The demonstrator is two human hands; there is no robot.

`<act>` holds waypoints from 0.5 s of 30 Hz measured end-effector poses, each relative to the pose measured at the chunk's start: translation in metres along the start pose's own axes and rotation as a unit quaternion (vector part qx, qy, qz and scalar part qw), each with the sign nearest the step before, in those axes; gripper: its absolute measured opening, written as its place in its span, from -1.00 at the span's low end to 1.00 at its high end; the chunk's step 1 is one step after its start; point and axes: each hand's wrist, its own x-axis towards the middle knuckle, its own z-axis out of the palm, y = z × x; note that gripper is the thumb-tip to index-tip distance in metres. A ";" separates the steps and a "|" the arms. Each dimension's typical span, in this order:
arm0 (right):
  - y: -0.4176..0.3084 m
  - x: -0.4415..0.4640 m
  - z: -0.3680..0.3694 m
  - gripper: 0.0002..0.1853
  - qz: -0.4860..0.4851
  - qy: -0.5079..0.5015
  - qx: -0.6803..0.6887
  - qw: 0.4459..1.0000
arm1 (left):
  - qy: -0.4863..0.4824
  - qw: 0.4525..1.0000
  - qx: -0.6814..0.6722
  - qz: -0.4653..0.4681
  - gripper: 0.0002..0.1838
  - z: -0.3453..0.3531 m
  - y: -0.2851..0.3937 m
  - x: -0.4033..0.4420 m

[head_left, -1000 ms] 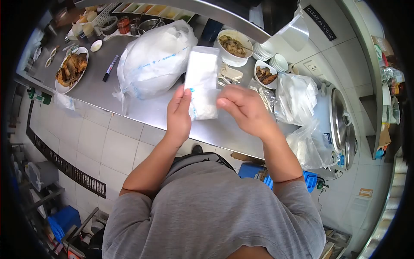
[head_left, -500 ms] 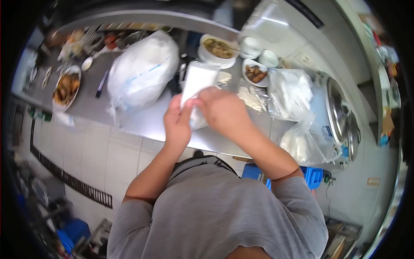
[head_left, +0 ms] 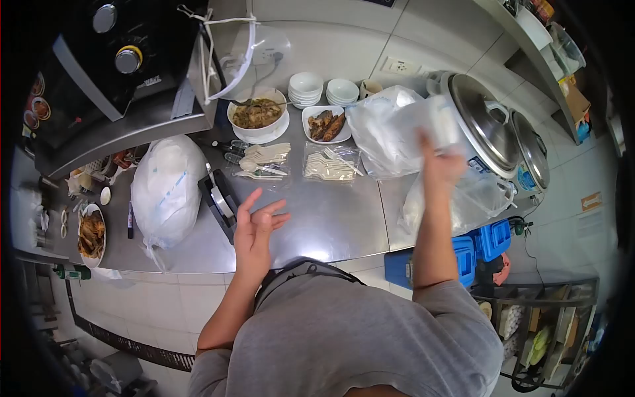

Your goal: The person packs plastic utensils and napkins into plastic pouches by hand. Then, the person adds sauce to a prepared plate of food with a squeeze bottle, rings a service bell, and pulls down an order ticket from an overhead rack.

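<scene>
**Right hand holds up a white packet by the bags**

The packet is in the right hand, up at the right side of the surface, in front of the upper bag and near the pots. The fingers of that hand look closed on its lower part, but they are blurred, so the exact grip is hard to tell. Whether the packet touches the bag cannot be told. The left hand has nothing in it. Its fingers are spread and a little bent, just beside the tape holder.

The packet might slip, because it looks smooth and the grip may be on one end only. The right arm reaches across the lower bag, so a low swing could drag it. A wide swing to the left could bump the fish dish. If the tape holder has a sharp edge, a careless left hand could get a scratch.

Now the count: one packet, one tape holder, one fish dish and one stew bowl. There are two spoon packs, two stacks of small bowls and two pots. There seem to be three bags: two on the right and one big, full one on the left. Past that sit one marker and one plate of fried food.
</scene>
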 end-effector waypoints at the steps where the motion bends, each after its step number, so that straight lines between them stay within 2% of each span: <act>1: 0.031 0.029 0.002 -0.73 -0.189 0.129 0.079 0.970 | -0.002 1.000 0.012 -0.008 -0.54 0.002 -0.005 0.002; 3: 0.054 0.062 0.007 -0.71 -0.206 0.162 -0.029 0.965 | -0.024 0.999 0.015 -0.026 -0.58 0.012 -0.012 0.004; 4: 0.107 0.081 0.033 -0.71 -0.193 0.073 -0.101 0.973 | -0.031 0.999 0.016 -0.035 -0.59 0.018 -0.015 0.003; 6: 0.210 0.118 0.085 -0.71 -0.192 -0.114 -0.240 0.945 | -0.060 0.997 0.021 -0.051 -0.63 0.028 -0.019 0.001; 9: 0.181 0.097 0.091 -0.67 -0.148 -0.218 -0.271 0.926 | -0.059 0.994 0.039 -0.081 -0.68 0.032 -0.019 -0.001; 10: 0.188 0.097 0.101 -0.65 -0.192 -0.087 -0.218 0.953 | -0.045 0.994 0.050 -0.087 -0.69 0.026 -0.022 -0.002; 12: 0.127 0.078 0.086 -0.65 -0.215 -0.018 -0.088 0.972 | 0.000 0.993 0.065 -0.101 -0.69 0.013 -0.028 -0.008; 15: 0.074 0.027 0.095 -0.67 -0.263 -0.063 0.031 0.962 | 0.097 0.990 0.043 -0.093 -0.69 -0.013 -0.030 -0.007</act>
